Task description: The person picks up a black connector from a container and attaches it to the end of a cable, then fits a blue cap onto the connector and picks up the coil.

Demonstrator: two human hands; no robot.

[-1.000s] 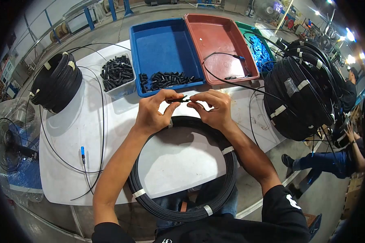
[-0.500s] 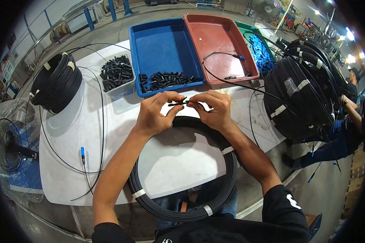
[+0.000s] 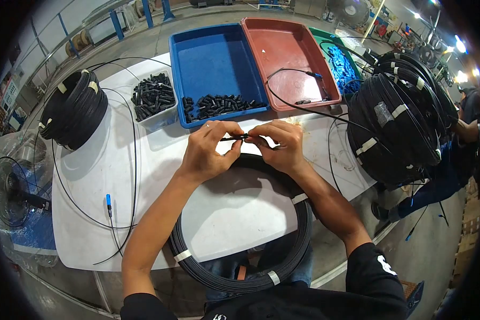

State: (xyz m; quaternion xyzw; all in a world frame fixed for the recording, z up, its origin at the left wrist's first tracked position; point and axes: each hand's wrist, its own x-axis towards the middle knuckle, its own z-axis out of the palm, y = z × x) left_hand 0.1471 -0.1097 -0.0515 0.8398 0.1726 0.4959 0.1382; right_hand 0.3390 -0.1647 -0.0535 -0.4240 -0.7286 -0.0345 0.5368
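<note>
Above the far rim of a black cable coil (image 3: 303, 229), my left hand (image 3: 210, 149) pinches a thin black piece (image 3: 230, 138). My right hand (image 3: 280, 144) closes on the other end of small black parts (image 3: 244, 136), and the fingertips of both hands nearly meet there. White tape bands wrap the coil, which lies over the table's front edge and my lap. Where one part ends and the other starts is too small to tell.
Behind my hands stand a blue tray (image 3: 213, 58) with black parts, a red tray (image 3: 282, 48) and a green tray (image 3: 316, 33) with blue parts. A clear box (image 3: 162, 118) holds black parts. Cable coils (image 3: 74, 114) flank them. A co-worker (image 3: 466, 133) is at the right.
The small black parts between my fingertips have come together into one line, and my fingers have drawn closer. At the right, the co-worker has shifted.
</note>
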